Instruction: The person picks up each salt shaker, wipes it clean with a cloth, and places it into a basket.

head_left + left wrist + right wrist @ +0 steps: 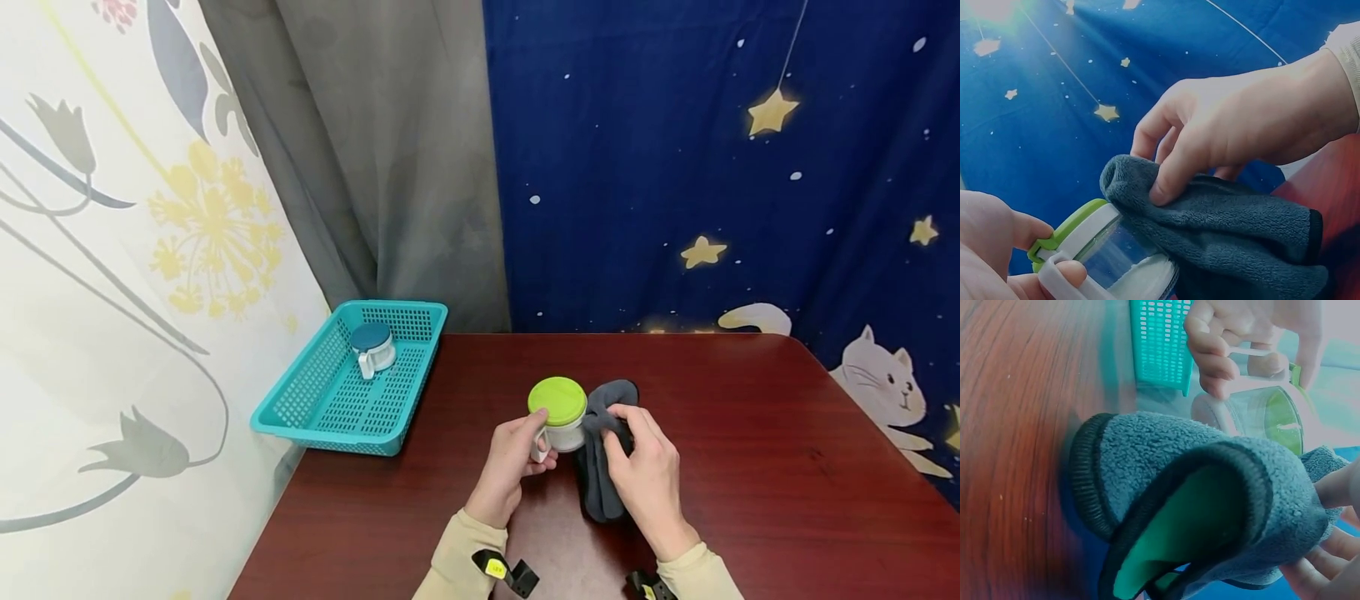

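Note:
My left hand (510, 467) grips a seasoning jar (567, 437) by its white handle (1058, 277), above the table. The jar is clear with a bright green lid (557, 401); in the left wrist view it is tilted, with white powder (1141, 279) inside. My right hand (648, 468) pinches a dark grey cloth (600, 487) between thumb and fingers. That cloth is bunched and folded, with a black edge, and lies against the jar's right side. Its lower part hangs down in front of the right palm.
A turquoise perforated basket (272, 432) stands at the table's left side, by the patterned wall. Inside it is a second jar with a blue lid (371, 337) and white handle. The dark red table (787, 450) reaches back to grey and blue curtains (637, 167).

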`<state>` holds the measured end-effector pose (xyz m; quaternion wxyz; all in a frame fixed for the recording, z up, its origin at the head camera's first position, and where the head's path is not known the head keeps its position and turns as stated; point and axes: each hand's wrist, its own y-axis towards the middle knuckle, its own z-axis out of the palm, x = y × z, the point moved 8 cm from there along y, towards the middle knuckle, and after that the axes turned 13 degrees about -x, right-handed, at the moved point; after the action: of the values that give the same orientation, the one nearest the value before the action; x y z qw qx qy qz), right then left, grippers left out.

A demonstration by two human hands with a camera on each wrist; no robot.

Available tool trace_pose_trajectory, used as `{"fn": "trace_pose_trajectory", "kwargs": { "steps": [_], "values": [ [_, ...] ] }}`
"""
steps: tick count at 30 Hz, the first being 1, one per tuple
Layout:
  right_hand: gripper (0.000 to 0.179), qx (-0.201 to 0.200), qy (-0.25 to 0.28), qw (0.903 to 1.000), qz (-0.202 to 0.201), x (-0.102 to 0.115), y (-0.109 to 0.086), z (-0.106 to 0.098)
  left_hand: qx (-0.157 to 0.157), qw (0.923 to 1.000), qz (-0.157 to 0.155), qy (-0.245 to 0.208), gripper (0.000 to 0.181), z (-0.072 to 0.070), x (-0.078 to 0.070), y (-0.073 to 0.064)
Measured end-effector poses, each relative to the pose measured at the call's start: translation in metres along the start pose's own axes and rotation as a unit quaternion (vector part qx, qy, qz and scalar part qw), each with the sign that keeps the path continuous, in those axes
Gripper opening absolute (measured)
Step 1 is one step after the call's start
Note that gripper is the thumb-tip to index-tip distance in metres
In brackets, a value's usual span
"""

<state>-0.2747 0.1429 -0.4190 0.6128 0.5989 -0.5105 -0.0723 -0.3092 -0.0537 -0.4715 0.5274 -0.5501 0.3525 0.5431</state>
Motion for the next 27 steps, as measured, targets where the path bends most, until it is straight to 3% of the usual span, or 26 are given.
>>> {"fn": "trace_pose_trajectory", "kwargs": {
  "steps": [5, 13, 21, 27],
  "values": [
    [0.03, -0.004, 0.007, 0.9999, 0.007, 0.0, -0.002, -0.001, 0.002, 0.9999, -0.007, 0.008, 0.046, -0.001, 0.005, 0.0],
    [0.03, -0.029, 0.022, 0.9992, -0.015, 0.002, -0.001, -0.004, 0.005, 1.0, 0.002, 0.008, 0.047, 0.001, 0.004, 0.0],
    [0.031, 0.083, -0.057, 0.9948, -0.014, -0.006, -0.009, 0.014, -0.01, 0.9999, 0.006, 0.008, 0.047, -0.002, 0.002, 0.001],
    [0.031, 0.101, -0.071, 0.9923, -0.008, -0.01, -0.01, 0.017, -0.004, 1.0, 0.007, 0.005, 0.048, -0.001, 0.0, 0.0]
  ]
}}
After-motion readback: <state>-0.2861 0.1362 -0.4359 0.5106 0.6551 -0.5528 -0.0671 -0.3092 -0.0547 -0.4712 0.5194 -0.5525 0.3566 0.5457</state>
